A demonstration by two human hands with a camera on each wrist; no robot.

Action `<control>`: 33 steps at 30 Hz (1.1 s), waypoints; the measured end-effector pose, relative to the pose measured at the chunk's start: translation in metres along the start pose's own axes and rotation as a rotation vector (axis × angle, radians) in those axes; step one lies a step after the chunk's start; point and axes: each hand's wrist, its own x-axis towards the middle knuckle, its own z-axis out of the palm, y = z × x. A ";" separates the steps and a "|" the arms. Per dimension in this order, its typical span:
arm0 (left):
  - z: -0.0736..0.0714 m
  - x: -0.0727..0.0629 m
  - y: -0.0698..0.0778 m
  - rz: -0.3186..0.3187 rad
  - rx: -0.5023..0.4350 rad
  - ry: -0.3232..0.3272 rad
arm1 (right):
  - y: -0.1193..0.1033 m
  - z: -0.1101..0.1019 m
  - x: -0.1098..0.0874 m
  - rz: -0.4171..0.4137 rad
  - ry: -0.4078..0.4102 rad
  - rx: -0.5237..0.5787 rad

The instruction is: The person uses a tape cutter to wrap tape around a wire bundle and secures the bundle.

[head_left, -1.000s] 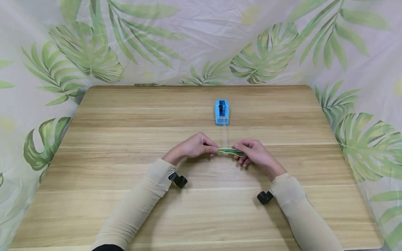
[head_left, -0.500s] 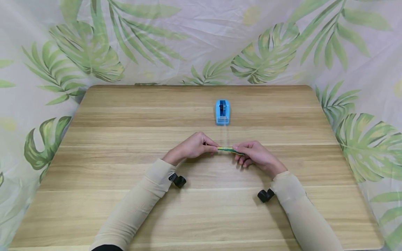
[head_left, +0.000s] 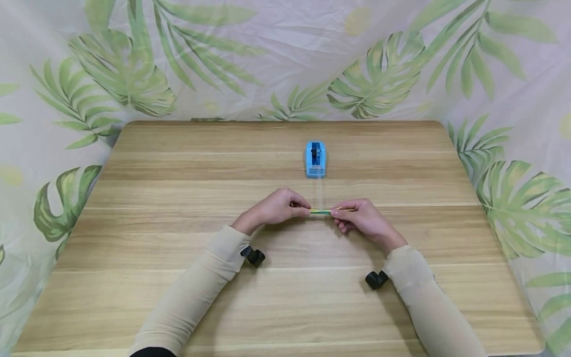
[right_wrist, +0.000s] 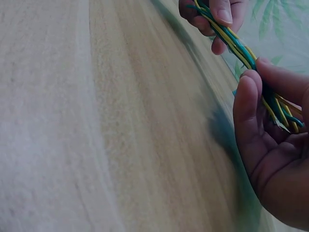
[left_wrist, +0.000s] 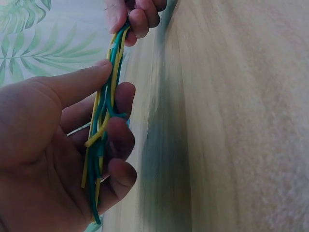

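A thin bundle of green and yellow wires (head_left: 320, 212) stretches level between both hands, just above the table. My left hand (head_left: 278, 206) pinches its left part between thumb and fingers. My right hand (head_left: 363, 216) pinches the right part the same way. In the left wrist view, loose ends of the wires (left_wrist: 99, 140) hang along the palm. Wire ends (right_wrist: 285, 113) also fan out inside the right hand in the right wrist view. A strip of clear tape (head_left: 319, 192) runs from the blue tape dispenser (head_left: 315, 159) to the middle of the bundle.
The dispenser stands upright on the wooden table (head_left: 200, 163), beyond the hands. Small black cameras (head_left: 376, 280) sit at both wrists. A leaf-patterned cloth (head_left: 285, 59) rises behind the table's far edge and along its sides.
The bundle has turned in the fingers and lies straighter and narrower. Yellow ends now show over the right fingers, where the splayed wires sloped down before. Both hands stay nearly in place.
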 end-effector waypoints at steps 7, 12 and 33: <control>0.000 0.001 -0.001 -0.006 0.002 -0.011 | -0.001 0.001 0.000 -0.027 0.027 -0.022; -0.001 0.001 0.000 -0.010 0.004 -0.008 | -0.001 0.002 0.001 -0.033 0.039 -0.023; -0.002 -0.001 0.002 -0.033 -0.005 0.014 | 0.001 0.002 0.002 -0.079 0.064 -0.054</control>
